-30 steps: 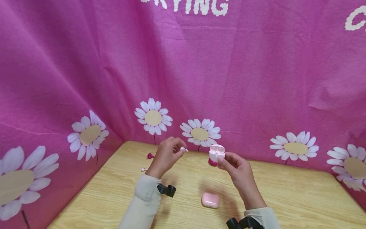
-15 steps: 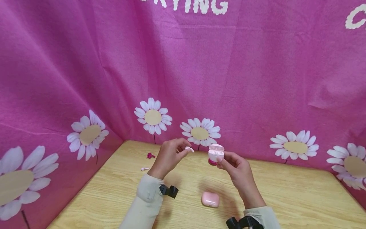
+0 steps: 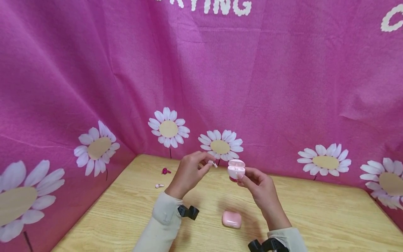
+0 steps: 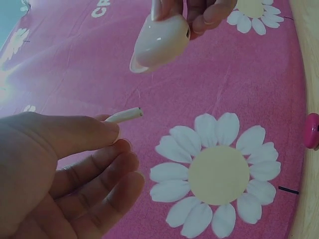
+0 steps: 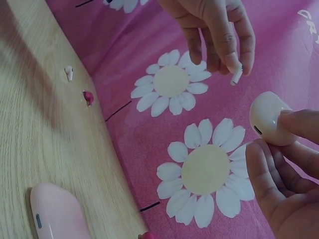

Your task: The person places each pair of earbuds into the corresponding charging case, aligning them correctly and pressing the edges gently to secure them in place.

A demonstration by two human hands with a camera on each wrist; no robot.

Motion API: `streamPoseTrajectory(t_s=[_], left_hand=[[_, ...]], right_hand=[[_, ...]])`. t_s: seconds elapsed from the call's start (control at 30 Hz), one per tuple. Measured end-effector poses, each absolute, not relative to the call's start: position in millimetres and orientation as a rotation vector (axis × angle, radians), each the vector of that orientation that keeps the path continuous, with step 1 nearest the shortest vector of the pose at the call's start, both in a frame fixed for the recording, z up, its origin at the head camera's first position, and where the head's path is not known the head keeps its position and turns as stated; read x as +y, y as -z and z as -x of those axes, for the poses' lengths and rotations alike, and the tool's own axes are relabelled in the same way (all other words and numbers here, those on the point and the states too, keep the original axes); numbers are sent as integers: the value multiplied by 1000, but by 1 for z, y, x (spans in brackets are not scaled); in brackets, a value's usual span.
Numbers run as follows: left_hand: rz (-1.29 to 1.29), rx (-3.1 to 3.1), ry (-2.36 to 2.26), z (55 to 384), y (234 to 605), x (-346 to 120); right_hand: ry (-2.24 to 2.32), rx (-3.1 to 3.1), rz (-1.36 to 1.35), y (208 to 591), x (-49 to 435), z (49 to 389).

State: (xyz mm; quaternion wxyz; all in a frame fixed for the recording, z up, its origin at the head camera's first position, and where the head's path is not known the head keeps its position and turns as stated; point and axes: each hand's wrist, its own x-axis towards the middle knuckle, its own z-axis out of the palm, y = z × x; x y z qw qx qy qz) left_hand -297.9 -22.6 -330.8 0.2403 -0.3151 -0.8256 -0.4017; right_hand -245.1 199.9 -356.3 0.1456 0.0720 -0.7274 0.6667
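Observation:
My left hand [image 3: 190,171] pinches a white stemmed earbud [image 3: 214,164] between thumb and fingertips, above the table. In the left wrist view the earbud's stem [image 4: 127,114] points out past the thumb, and its head is hidden by the fingers. A short way to the right, my right hand [image 3: 262,187] holds a small pale pink earbud case [image 3: 235,171] up by its side, lid raised. The right wrist view shows thumb and fingers around the rounded case [image 5: 269,117]. A gap separates earbud and case.
On the wooden table [image 3: 330,213], a closed pink case [image 3: 232,219] lies nearer the front. A magenta earbud [image 3: 166,171] and a white earbud [image 3: 159,186] rest at the left. A magenta object [image 3: 233,180] shows behind the held case. A pink daisy-printed cloth [image 3: 283,87] borders the table.
My left hand has moved right with the earbud, closer to the case, and the earbud's stem has turned. My right hand has shifted slightly left with the open case.

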Motion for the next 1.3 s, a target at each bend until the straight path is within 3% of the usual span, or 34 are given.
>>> streamPoseTrajectory(t_s=[1.3], left_hand=[[927, -2149, 1184, 288, 331, -1]], right_hand=[[-1869, -2124, -322, 360, 191, 246]])
